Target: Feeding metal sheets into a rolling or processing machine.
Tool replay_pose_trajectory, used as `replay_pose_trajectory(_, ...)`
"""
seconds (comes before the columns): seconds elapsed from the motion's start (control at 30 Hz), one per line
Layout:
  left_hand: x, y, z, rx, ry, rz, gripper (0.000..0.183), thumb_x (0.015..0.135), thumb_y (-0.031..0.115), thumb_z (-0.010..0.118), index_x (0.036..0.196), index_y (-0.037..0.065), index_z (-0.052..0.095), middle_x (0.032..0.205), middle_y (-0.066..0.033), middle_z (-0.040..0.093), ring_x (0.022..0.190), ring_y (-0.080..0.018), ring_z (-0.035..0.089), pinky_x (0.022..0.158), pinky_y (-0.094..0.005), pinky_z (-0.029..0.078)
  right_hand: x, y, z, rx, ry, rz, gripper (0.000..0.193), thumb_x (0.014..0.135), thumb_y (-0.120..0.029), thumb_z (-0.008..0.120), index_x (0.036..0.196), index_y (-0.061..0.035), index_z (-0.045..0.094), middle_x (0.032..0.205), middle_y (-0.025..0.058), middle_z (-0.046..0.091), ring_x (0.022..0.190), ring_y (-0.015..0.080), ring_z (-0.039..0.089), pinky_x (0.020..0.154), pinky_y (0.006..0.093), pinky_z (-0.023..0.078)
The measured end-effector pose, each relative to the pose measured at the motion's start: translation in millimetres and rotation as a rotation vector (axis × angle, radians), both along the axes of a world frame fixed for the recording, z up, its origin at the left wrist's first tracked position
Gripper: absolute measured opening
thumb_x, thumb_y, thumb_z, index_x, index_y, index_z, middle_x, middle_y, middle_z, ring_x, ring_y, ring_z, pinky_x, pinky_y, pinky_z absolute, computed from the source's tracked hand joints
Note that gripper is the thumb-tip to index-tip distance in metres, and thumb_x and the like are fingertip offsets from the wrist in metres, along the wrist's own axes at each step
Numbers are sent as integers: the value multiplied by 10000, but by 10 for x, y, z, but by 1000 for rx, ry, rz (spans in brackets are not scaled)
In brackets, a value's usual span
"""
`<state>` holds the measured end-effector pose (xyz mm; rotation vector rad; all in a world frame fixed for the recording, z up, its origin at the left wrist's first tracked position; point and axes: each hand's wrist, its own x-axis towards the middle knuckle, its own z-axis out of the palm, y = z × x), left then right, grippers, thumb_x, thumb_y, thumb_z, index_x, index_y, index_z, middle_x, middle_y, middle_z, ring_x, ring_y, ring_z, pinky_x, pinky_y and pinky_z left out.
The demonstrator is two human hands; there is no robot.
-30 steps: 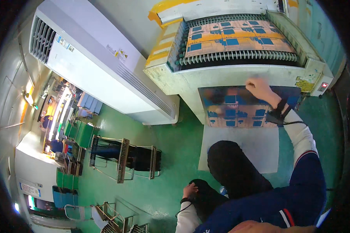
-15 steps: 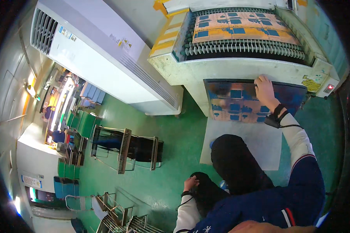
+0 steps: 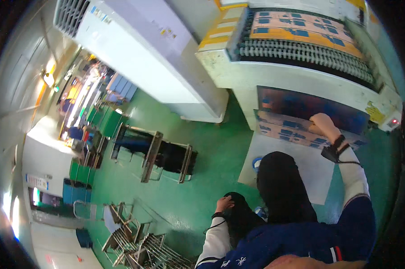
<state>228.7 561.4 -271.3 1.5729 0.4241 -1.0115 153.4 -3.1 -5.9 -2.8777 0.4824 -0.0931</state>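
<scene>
My right hand is closed on the top edge of a copper-coloured circuit board panel with dark blue patches. The panel stands tilted toward me over a white sheet on the floor. Behind it, apart at the top, a dark panel leans against the front of a pale machine. On my knee rests my left hand, holding nothing, its fingers lying along the dark trouser leg. Similar patterned panels lie on the machine's rollers.
A tall white air conditioner stands left of the machine. Metal racks stand on the green floor to my left, with more rack frames nearer. A switch box with a red light is at the machine's right corner.
My right hand has drawn the top of the circuit board panel toward me, away from the dark panel behind it. The view has shifted a little; my left hand stays on my knee.
</scene>
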Motion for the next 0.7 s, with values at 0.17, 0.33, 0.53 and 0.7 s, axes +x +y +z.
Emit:
replay_pose_trajectory(0.17,-61,-114,181,1,0,57,324,819,261,587,936,-36,535,759,-151,612,596,-238,597,529,-333,499,-72,332,156,50,-38,-78,216,625,-229,540,665,-27,603,697,206,572,690,366,570,635,439,455)
replay_pose_trajectory(0.33,-70,-22,13,77,-57,67,330,812,255,589,936,-46,535,745,-167,616,581,-247,599,509,-343,496,-279,475,-6,5,-164,19,203,692,-196,556,610,-9,554,636,204,537,648,372,536,566,445,398)
replay_pose_trajectory(0.53,-47,-196,23,169,-152,-37,266,786,215,627,816,-40,558,646,-144,594,485,-233,571,437,-347,466,-487,563,-144,-97,-27,50,140,705,-148,559,720,-9,561,721,203,559,727,383,543,603,426,414)
replay_pose_trajectory(0.7,-76,-76,-383,119,-207,39,254,781,190,632,792,-45,536,616,-143,578,492,-243,568,457,-351,472,-565,400,163,90,-171,-40,190,682,-154,614,756,16,571,708,195,560,709,367,543,605,404,411)
